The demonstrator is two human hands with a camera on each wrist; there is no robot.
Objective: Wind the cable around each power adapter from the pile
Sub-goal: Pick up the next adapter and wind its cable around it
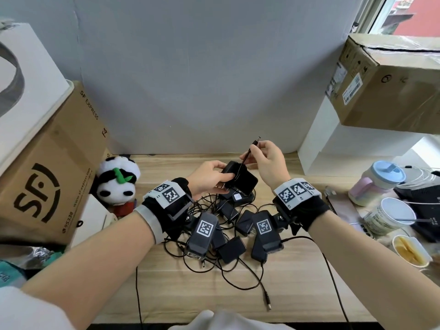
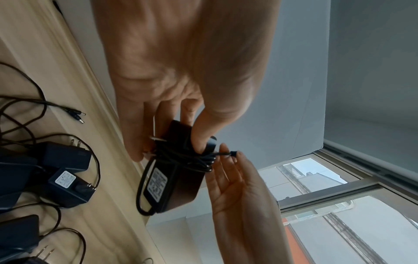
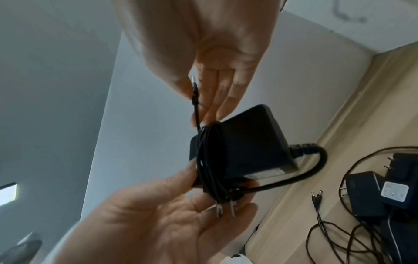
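My left hand [image 1: 209, 177] grips a black power adapter [image 1: 240, 178] above the wooden desk, thumb on top and fingers under its metal prongs [image 3: 226, 208]. Its thin black cable [image 3: 210, 160] is wound in several turns around the body. My right hand [image 1: 264, 158] pinches the cable's free end just below the barrel plug [image 1: 256, 141], holding it up over the adapter. In the left wrist view the adapter [image 2: 174, 180] shows its white label, with the plug [image 2: 231, 153] at my right fingers. A pile of black adapters [image 1: 238, 225] with tangled cables lies on the desk below my wrists.
An SF Express carton [image 1: 50, 172] and a panda plush [image 1: 119, 179] stand on the left. A cardboard box [image 1: 390, 84] sits on a white shelf at the right, with cups [image 1: 381, 182] and a food container [image 1: 412, 251] below. A loose plug [image 1: 267, 303] lies near the front edge.
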